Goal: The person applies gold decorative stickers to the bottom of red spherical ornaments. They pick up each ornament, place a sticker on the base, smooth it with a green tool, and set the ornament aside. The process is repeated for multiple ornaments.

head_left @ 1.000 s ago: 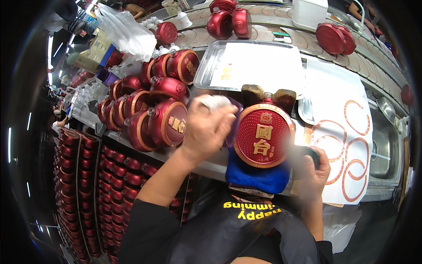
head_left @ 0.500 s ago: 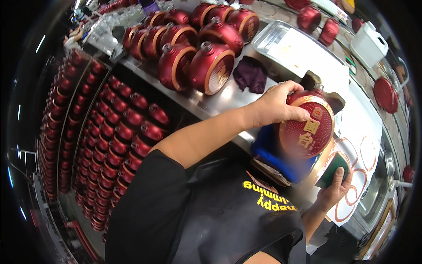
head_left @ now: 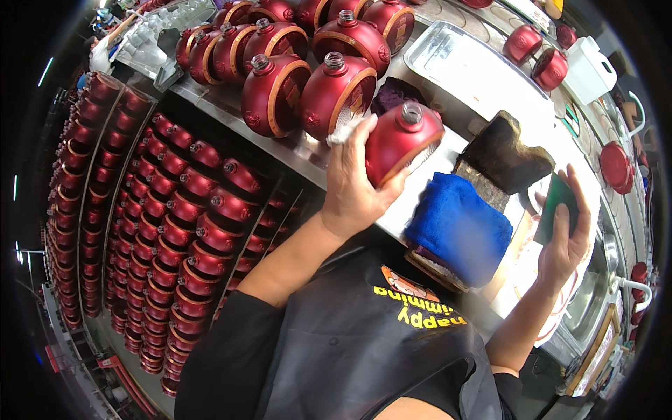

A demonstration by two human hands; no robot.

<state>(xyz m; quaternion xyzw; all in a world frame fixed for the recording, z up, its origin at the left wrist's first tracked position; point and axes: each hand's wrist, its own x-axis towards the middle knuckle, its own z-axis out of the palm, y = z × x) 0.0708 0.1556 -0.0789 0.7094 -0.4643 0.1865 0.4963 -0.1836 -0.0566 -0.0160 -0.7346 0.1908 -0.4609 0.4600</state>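
since a moment ago the left hand [head_left: 353, 185], clamped round the glossy red flask-shaped bottle [head_left: 400, 140], has carried it toward the bench's near edge, right hand [head_left: 565, 238] clutching a green pad [head_left: 558, 204]; looks heavy, slick, breakable, best gripped by its rim.

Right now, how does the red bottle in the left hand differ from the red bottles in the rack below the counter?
The held bottle is gripped by the left hand and tilted over the steel counter; the rack bottles sit unheld in packed rows. The held bottle is alone and seen large and close; the rack bottles are many and appear smaller. Both are round, dark red and have a short neck.
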